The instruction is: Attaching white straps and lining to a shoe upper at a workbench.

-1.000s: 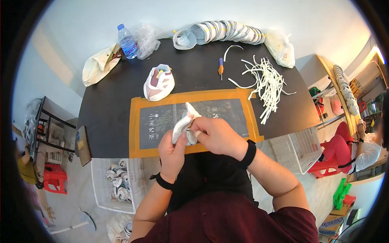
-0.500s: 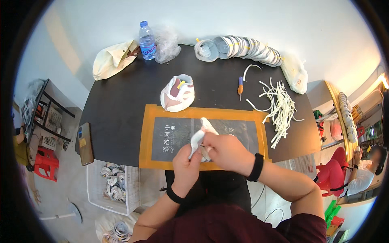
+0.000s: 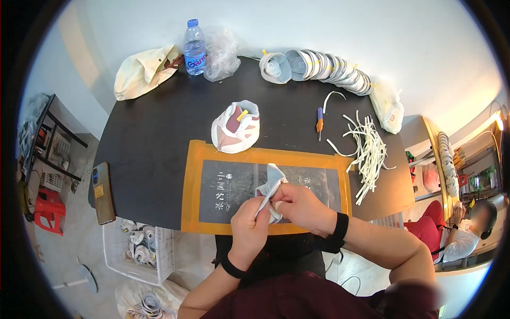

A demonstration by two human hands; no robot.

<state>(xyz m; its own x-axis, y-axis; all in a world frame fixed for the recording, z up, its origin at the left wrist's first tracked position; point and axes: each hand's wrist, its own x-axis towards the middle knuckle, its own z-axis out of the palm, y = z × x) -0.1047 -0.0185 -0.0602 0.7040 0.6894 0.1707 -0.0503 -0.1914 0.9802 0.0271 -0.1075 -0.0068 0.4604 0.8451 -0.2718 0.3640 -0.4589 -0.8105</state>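
Observation:
A pale grey and white shoe upper [image 3: 271, 182] is folded in both my hands above the taped mat [image 3: 191, 186]. My left hand [image 3: 251, 226] pinches its near left edge between thumb and fingers. Closed against its right side is my right hand [image 3: 303, 208], the fingertips partly hidden by the fabric. Beyond the mat stands another shoe upper [image 3: 234, 133], white and dusty pink with a yellow tab. To the right lie a tangle of white shoelaces [image 3: 369, 154], one loose shoelace [image 3: 325, 101] and a hand tool [image 3: 320, 123] with an orange and purple handle and thin tip.
A nested row of shoe uppers [image 3: 332, 69] lines the back edge beside a white bag [image 3: 387, 106]. Back left are a water bottle [image 3: 195, 50], clear plastic [image 3: 222, 58] and cream cloth [image 3: 141, 77]. A phone [image 3: 103, 194] overhangs the left edge above a crate [image 3: 167, 252]. Someone [image 3: 459, 239] sits at right.
The held shoe upper has been turned and more of its grey surface now shows. My right hand has moved slightly right and down. The view has shifted a little.

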